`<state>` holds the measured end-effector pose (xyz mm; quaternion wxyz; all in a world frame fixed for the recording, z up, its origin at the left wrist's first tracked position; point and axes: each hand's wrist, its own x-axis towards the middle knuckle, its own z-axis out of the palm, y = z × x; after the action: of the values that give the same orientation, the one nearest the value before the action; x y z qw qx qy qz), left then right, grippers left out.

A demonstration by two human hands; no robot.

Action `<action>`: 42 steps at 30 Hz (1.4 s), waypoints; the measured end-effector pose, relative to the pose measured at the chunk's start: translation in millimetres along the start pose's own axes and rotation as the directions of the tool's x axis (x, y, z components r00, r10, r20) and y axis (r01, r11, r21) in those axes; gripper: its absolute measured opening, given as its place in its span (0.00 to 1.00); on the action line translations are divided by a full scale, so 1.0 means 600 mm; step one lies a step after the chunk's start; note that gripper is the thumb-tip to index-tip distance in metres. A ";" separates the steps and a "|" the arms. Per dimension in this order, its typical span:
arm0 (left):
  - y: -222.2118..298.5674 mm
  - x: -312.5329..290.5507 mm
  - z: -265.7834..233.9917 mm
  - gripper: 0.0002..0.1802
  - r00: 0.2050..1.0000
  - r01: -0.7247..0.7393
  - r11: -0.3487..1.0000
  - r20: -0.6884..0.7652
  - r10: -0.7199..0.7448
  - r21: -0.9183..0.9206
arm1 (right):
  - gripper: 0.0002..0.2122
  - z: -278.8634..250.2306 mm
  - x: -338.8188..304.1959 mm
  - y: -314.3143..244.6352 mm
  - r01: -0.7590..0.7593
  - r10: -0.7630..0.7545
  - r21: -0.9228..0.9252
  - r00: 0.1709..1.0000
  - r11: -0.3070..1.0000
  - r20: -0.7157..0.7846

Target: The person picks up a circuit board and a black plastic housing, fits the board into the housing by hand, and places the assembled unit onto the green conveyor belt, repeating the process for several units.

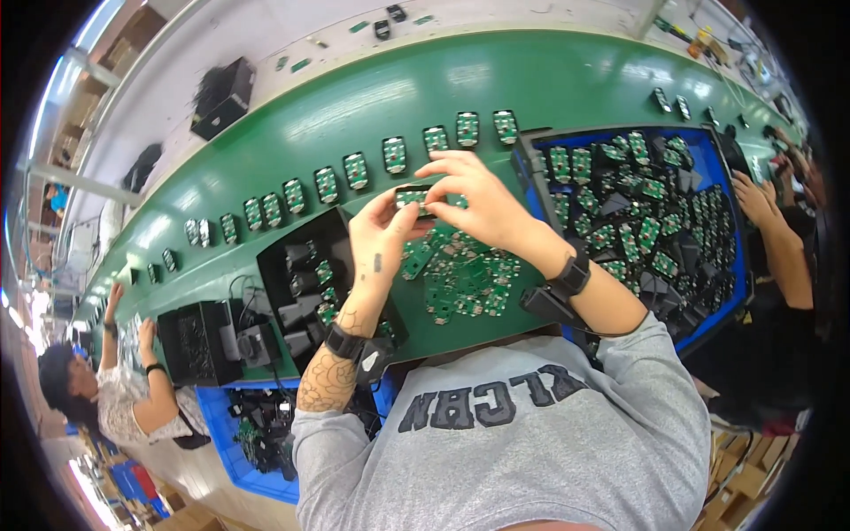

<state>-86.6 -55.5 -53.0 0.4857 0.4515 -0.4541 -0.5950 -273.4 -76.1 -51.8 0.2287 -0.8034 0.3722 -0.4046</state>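
The left hand (pixel 379 228) pinches a black-cased circuit board (pixel 410 197) at its one o'clock, probably steadying it for the right hand (pixel 482 202), whose fingertips meet it at three; whether they clasp it, I can't tell from here. Loose green circuit boards (pixel 474 274) lie at five o'clock, seemingly for easy reach; spaced cased boards (pixel 394 155) arc from nine to two

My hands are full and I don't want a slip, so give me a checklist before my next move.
1. Left hand holding the unit: ok.
2. Right hand gripping it too: cannot tell, though it is right at the unit.
3. Unit fully assembled: cannot tell, fingers cover part.
4. Loose boards neatly stacked: not ok, heaped on the table.
5. Units beyond lined up: ok, in a row.
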 end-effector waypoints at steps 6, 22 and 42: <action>-0.005 0.002 0.001 0.14 0.999 -0.032 0.997 -0.041 0.029 -0.067 | 0.10 -0.029 -0.012 -0.005 -0.102 0.077 0.167 0.986 0.981 0.151; -0.006 -0.007 0.027 0.32 0.959 -0.119 0.984 0.273 0.079 0.135 | 0.36 -0.214 0.074 0.268 -0.549 0.418 -0.363 0.825 0.753 -0.380; -0.049 -0.012 0.030 0.27 0.943 -0.145 0.864 0.332 -0.027 0.481 | 0.21 -0.386 0.027 0.215 -0.675 0.821 -0.661 0.550 0.328 -0.155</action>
<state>-108.5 -43.3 -77.6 0.2880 0.4419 -0.6805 -0.5087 -510.2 -184.1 1.5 0.1301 -0.5991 0.7900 -0.0073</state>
